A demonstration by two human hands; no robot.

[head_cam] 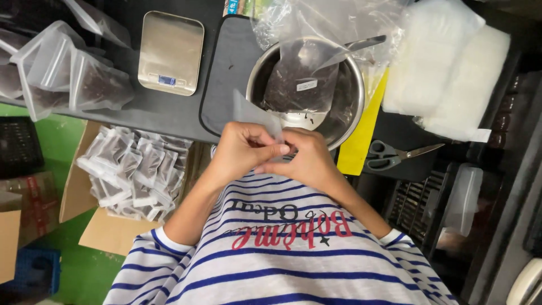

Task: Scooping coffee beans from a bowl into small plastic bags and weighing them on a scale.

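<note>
Clear plastic, a small empty pouch (255, 116), pinched at its lower edge between both hands just in front of the steel bowl (345, 113); left hand (241, 151) closed on the pouch, thumb and fingertips pressed together; right hand (305, 161) closed beside it, fingertips meeting the left at the same edge. Best done, by the look of it, rubbing the two film layers apart at the mouth, grip light, pouch kept above the bowl. Inside the bowl, a larger bag of dark grains (302, 85) and a scoop handle (364, 42); kitchen scale (170, 52) left of the grey mat (226, 73); filled pouches (132, 172) in a cardboard box below; scissors (395, 152) right; stacked bags (446, 73) crowding the bowl's far side.
</note>
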